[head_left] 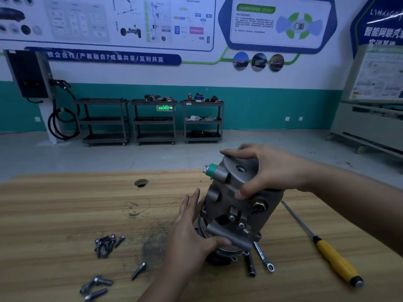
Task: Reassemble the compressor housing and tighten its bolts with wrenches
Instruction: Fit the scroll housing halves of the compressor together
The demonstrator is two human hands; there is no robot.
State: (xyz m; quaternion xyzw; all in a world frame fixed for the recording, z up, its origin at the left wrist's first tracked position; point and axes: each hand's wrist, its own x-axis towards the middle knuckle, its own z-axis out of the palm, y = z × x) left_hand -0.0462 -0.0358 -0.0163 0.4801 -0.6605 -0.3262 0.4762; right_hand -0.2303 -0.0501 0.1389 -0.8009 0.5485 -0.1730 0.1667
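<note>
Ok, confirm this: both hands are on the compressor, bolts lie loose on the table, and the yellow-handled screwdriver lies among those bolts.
Wrong on the screwdriver: the head view shows it right of the compressor, with the bolts on the left. The left hand and right hand are on the compressor.

Grey compressor housing (235, 205), green cap (212, 170), yellow-handled screwdriver (327, 247) (black tip), streaked tan table (65, 203)

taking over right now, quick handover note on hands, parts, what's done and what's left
Right hand grips the top cover of the compressor housing, which stands on end on the table.
Left hand lies flat against its lower side.
Bolts lie loose on the left; wrench and screwdriver on the right.
Done: cover seems to sit on the body. Left: fit and tighten the bolts.
</note>
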